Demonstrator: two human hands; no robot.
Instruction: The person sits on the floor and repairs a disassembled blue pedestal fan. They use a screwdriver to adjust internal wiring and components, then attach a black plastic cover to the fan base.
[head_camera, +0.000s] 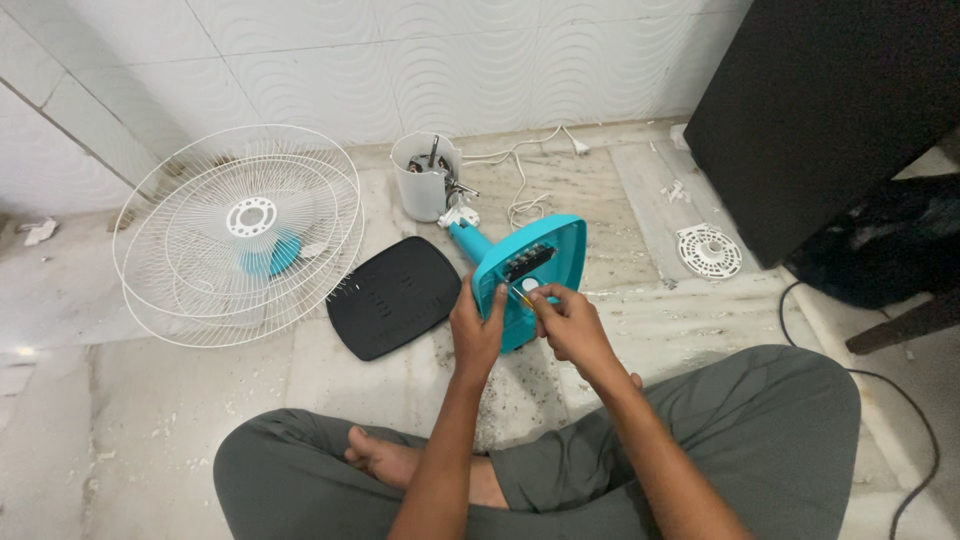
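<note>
- My left hand (478, 332) has its fingers curled shut around the rim of the teal fan base (528, 270), which stands tilted on the floor just ahead of my crossed legs.
- My right hand (572, 322) pinches a small yellowish part at the open underside; I cannot tell what it is.
- I judge it best to brace the base firmly, working with fingertips only.
- The black cover plate (393, 296) lies beside it, the white fan guard (240, 235) further left.
</note>
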